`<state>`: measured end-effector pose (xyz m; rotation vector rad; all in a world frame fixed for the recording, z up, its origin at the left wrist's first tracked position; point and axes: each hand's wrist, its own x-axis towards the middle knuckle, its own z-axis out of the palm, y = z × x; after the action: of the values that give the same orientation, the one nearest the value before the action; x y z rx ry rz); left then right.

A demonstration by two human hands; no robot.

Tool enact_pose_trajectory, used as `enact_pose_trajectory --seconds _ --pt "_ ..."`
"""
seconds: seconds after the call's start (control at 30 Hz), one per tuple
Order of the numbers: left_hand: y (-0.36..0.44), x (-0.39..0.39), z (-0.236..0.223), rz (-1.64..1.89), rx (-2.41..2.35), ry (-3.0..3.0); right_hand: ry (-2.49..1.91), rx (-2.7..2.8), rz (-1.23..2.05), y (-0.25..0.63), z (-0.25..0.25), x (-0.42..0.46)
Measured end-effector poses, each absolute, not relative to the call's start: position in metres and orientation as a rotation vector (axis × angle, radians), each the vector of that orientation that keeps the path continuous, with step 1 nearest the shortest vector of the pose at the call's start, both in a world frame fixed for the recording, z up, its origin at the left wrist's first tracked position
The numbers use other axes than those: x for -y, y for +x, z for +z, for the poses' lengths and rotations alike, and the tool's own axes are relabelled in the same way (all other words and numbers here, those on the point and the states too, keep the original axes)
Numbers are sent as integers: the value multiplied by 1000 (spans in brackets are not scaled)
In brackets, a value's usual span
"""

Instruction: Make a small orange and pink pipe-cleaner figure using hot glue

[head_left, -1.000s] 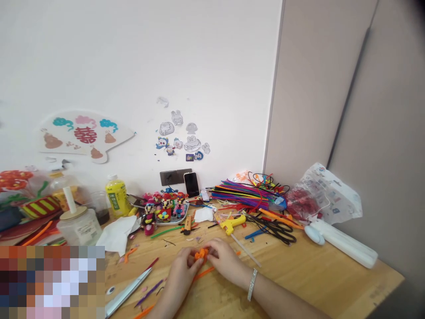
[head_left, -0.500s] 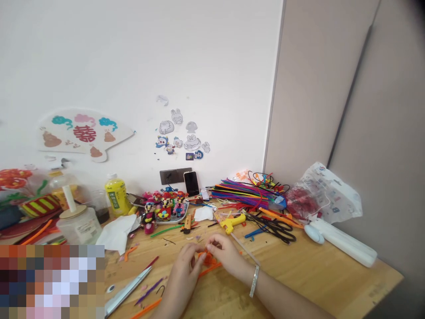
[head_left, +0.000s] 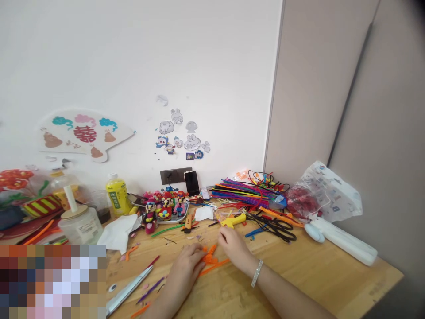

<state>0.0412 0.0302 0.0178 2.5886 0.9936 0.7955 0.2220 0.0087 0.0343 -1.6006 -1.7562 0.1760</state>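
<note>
My left hand rests low over the table, its fingers closed on a small shaped piece of orange pipe cleaner. A straight length of orange pipe cleaner lies beside that piece. My right hand, with a sparkling bracelet on the wrist, is just in front of the yellow glue gun and overlaps the lower end of its handle. Its fingers are mostly hidden, so I cannot see whether they grip the handle.
Scissors and pipe cleaner scraps lie at the left. Behind stand several small dolls, a yellow bottle, a glass jar and a phone. Bundled pipe cleaners, black-handled scissors and a plastic bag are at the right.
My right hand has left the orange piece and moved right and slightly away to the glue gun. My left hand stays on the orange piece, which is now more exposed.
</note>
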Motion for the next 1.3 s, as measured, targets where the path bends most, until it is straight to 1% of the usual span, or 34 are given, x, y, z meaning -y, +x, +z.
enact_pose_trajectory --seconds 0.17,0.4,0.53,0.8,1.0,1.2,1.3 --pt "41 -35 18 881 -1156 2491 -1683 1822 -132 254 34 -22" --pt "37 -44 12 1002 -1325 2221 -1736 2007 -194 282 25 -39" --pt "38 -42 11 1038 -1309 2102 -1796 2018 -234 285 29 -40" --pt "43 -34 20 1043 -1306 2006 -1718 1921 -99 292 34 -40" --pt "43 -34 21 1060 -1291 1979 -1386 1349 345 302 39 -48" --pt "42 -35 20 1063 -1272 1948 -1201 1139 577 302 46 -41" --pt "42 -40 18 1103 -1241 1820 -1112 1099 662 293 46 -35"
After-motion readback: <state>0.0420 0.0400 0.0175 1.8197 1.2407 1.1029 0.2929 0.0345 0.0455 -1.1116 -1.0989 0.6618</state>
